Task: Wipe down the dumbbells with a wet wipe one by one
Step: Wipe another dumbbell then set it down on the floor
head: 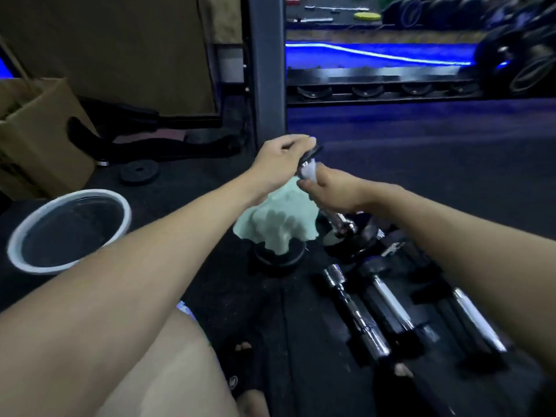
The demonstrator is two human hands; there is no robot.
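Observation:
A dumbbell (341, 225) stands tilted on the dark floor mat, with its black top plate up between my hands. My left hand (281, 164) grips that top end. Just below it, my right hand (328, 188) holds a white wet wipe (308, 171) wrapped round the chrome handle. A pale green cloth (275, 225) hangs under my left hand over another upright dumbbell (278, 258); whether my hand holds it is unclear. Three more dumbbells (356, 316) (391, 300) (478, 322) lie side by side on the mat near my right forearm.
A white-rimmed basin (18, 233) sits on the floor at the left, with a cardboard box (39, 136) behind it. A loose weight plate (140, 173) lies near the box. A steel post (267, 70) rises ahead, with a weight rack (382, 90) to its right. My knee (168, 371) is at the bottom.

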